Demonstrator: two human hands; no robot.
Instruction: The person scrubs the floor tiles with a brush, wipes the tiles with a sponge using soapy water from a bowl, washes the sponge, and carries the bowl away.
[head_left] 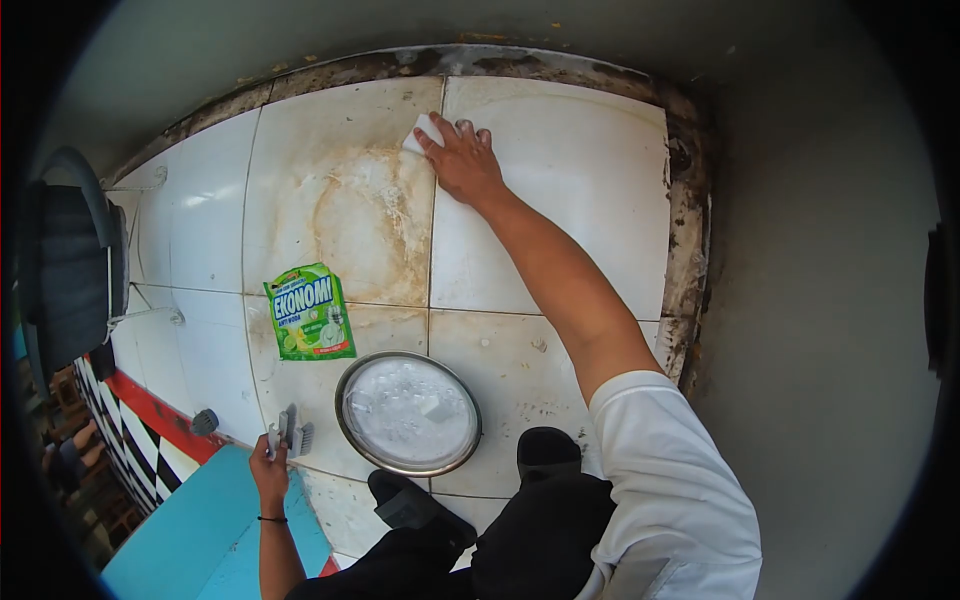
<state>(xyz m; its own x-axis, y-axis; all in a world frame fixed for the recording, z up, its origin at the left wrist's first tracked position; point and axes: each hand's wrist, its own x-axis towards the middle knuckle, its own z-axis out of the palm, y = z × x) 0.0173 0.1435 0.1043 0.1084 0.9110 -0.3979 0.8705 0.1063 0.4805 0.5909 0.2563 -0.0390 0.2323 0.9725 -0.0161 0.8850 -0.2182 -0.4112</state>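
My right hand point(468, 162) reaches far out over the stained white tiles point(345, 215), with a white sponge point(423, 132) under its thumb-side fingers, against the tile by a grout line. Brown stains and whitish residue mark the tile to its left. At the lower left, my left hand point(268, 475) grips a grey scrub brush point(294, 432), its bristles facing right. Between the hands lies a green Ekonomi detergent pouch point(310, 312). Close to my feet stands a round metal basin point(343, 425) of foamy water, with a pale block partly showing in the suds.
My black sandals point(420, 508) rest on the tiles just below the basin. Grey walls and a dirty ledge point(690, 200) border the floor at the top and right. A dark object with ropes point(70, 260) is at left, near a small grey round item point(204, 422) and a turquoise surface point(190, 530).
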